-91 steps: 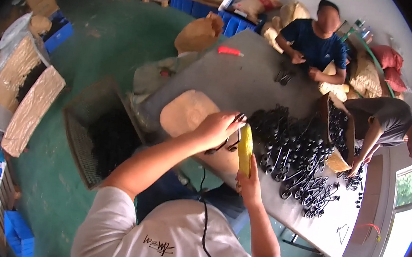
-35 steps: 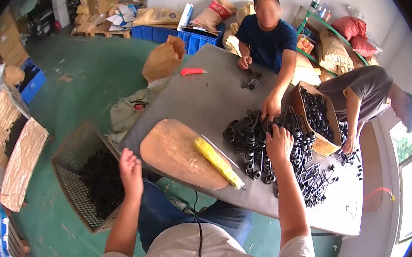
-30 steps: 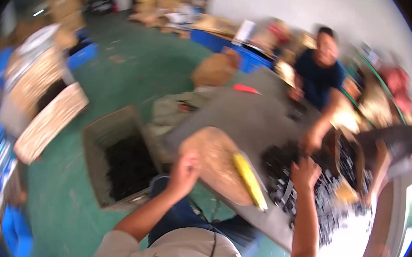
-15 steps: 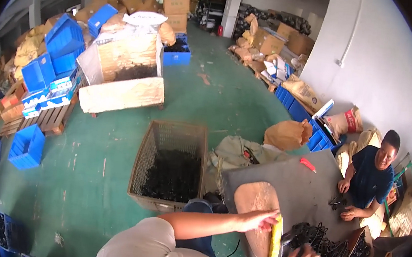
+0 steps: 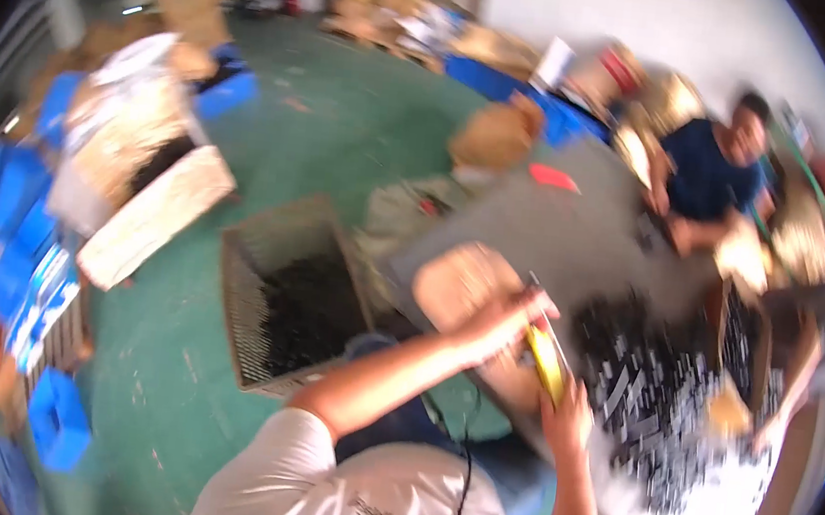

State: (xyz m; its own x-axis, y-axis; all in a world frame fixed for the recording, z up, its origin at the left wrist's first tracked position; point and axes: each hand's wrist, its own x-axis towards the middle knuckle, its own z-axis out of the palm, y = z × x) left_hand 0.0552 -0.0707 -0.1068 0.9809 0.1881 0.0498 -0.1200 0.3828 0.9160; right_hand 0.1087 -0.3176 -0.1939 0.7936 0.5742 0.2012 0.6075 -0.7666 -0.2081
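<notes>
Head view, badly motion-blurred: left hand [image 5: 502, 317] and right hand [image 5: 566, 420] are both gripping what seems a yellow tool [image 5: 547, 360] beside a smeared pile of dark parts [image 5: 650, 393].

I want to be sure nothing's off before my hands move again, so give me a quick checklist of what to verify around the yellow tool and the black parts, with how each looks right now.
1. Left hand at the upper end of the yellow tool: ok.
2. Right hand at its lower end: ok.
3. Firmness of either grip: cannot tell, the picture is blurred.
4. Black parts on the table, right of the tool: ok.
5. Basket on the floor to the left, holding dark parts: ok.
6. Other people's hands away from the tool: ok, they are at the table's far side.
</notes>
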